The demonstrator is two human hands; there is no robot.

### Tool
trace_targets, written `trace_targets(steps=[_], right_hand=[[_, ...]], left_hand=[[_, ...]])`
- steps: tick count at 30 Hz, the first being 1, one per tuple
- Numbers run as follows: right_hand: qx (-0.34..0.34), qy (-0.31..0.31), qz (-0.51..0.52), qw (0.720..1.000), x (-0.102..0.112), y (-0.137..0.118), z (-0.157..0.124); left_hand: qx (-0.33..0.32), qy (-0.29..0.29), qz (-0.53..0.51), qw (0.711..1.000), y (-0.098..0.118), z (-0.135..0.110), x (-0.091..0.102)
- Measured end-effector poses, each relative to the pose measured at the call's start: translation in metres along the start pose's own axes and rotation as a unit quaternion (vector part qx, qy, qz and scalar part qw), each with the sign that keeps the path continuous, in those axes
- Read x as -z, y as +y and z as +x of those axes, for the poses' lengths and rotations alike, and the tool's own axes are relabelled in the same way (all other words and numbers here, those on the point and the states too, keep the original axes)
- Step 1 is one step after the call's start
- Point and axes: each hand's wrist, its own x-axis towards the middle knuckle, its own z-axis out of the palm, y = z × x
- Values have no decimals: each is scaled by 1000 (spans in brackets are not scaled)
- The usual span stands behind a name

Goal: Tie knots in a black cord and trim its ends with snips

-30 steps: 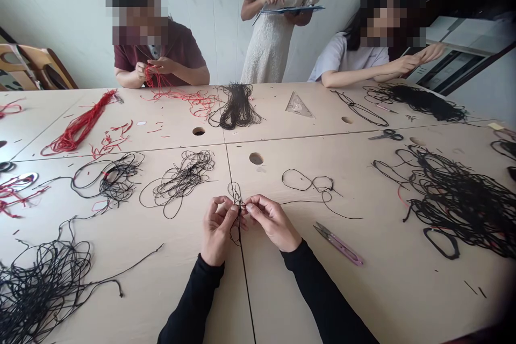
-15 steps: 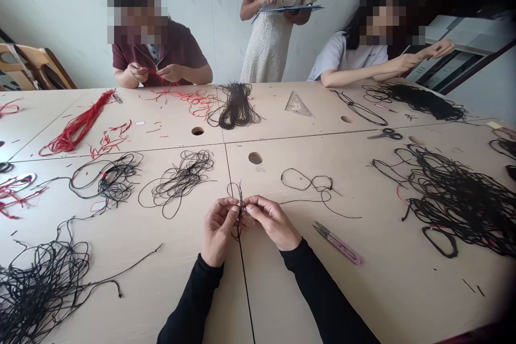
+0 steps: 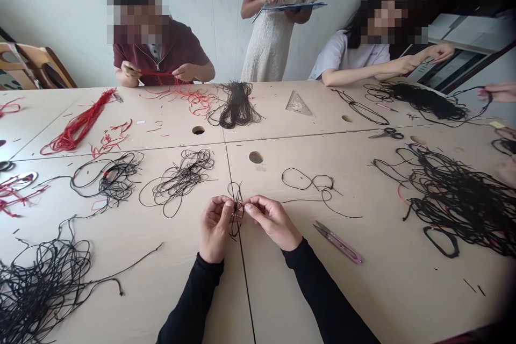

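Observation:
Thin black cord (image 3: 234,230) is gathered in small loops between my two hands, over the seam of the table. My left hand (image 3: 215,227) pinches it between thumb and fingers, with loops sticking out above and below. Close beside it, my right hand (image 3: 274,221) has thumb and forefinger pressed together on a strand of the cord. A length of loose black cord (image 3: 307,180) lies in loops on the table beyond my right hand and runs back towards it. The exact knotting at the fingertips is too small to make out.
Pink-handled thread snips (image 3: 339,243) lie right of my right hand. Tangled black cords (image 3: 455,199) spread at right, with another heap (image 3: 40,279) at left. Scissors (image 3: 387,133), a set square (image 3: 298,103) and red cords (image 3: 78,126) lie farther off. Several people work around the table.
My left hand has shifted slightly left with the looped cord, widening the gap to my right hand. Across the table, a person's hands have drawn red cord apart. Another person's hand has appeared at far right.

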Motion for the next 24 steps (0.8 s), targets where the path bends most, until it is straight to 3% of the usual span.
trace_targets(steps=[10, 15, 21, 24], right_hand=[[32, 79, -94, 992, 8, 2, -1], [72, 134, -173, 973, -1, 1, -3], [80, 57, -142, 985, -14, 0, -3], [86, 64, -137, 985, -17, 0, -2]], left_hand=[[-39, 123, -66, 989, 3, 3, 5], [-22, 107, -70, 992, 5, 3, 3], [-1, 79, -67, 995, 7, 1, 1], [1, 72, -61, 996, 6, 1, 1]])
